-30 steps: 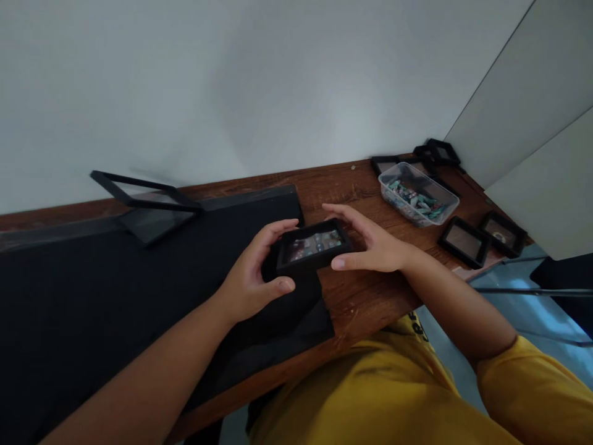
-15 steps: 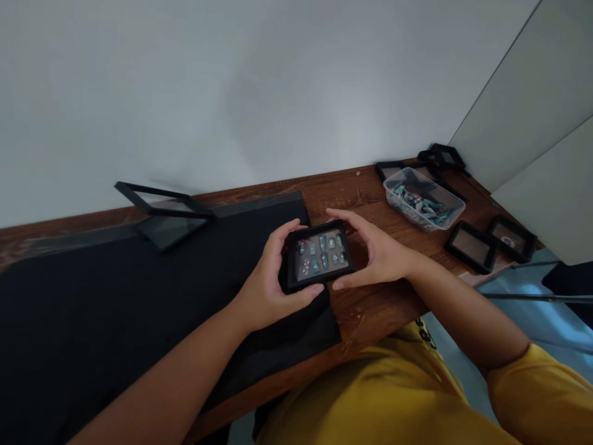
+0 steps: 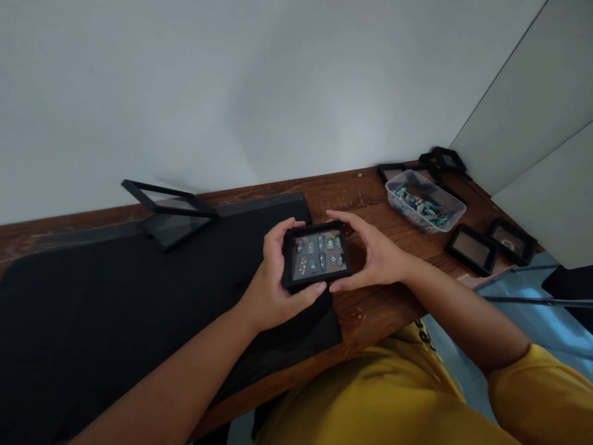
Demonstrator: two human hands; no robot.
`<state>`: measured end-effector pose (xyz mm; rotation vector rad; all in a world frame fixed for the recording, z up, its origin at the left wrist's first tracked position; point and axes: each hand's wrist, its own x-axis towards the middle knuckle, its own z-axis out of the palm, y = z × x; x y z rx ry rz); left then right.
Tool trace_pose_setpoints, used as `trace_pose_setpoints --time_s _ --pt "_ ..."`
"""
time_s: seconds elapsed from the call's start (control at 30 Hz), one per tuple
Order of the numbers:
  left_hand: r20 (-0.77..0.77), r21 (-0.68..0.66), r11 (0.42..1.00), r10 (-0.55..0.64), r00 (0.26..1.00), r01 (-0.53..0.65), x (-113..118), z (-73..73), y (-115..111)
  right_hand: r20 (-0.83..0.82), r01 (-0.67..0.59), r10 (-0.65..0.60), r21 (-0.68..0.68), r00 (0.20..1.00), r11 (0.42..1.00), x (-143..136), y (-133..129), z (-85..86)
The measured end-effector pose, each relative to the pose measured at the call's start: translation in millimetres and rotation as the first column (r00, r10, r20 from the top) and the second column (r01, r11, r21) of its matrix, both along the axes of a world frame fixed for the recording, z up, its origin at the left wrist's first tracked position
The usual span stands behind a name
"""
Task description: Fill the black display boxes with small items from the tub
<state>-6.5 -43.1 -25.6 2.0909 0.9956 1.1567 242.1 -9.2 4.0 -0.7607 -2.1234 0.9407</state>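
A black framed box (image 3: 317,256) with a see-through front hangs between my hands, over the right edge of the black mat. Several teal and grey press-on nails show behind its clear front, in two rows. My left hand (image 3: 278,278) grips the box's left side, its thumb along the lower edge and its fingers at the upper corner. On the right side, my right hand (image 3: 373,256) curves round the box, thumb at the lower right corner and fingers by the upper right corner.
An open black frame (image 3: 171,213) stands on the black mat (image 3: 115,309) at the left. Right of my hands, a clear tub (image 3: 424,201) of nails sits on the wooden table (image 3: 343,198). Black frames (image 3: 471,248) lie around it. A pale wall rises behind.
The box has shifted very slightly left and its tilt has changed a little. Both hands remain at its sides.
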Motion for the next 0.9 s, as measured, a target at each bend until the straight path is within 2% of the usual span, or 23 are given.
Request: trace_pose_setpoints --time_s 0.33,0.9 --pt "-0.013 0.035 0.998 0.046 0.999 -0.046 0.7 2.6 0.3 0.005 -0.006 0.006 0.006 1.000 1.000 0.2 0.2 1.3" --pt "-0.051 0.065 0.994 0.089 0.995 -0.085 -1.1 7.0 2.1 0.053 -0.022 0.016 0.126 0.998 0.992 0.3 3.1 2.0"
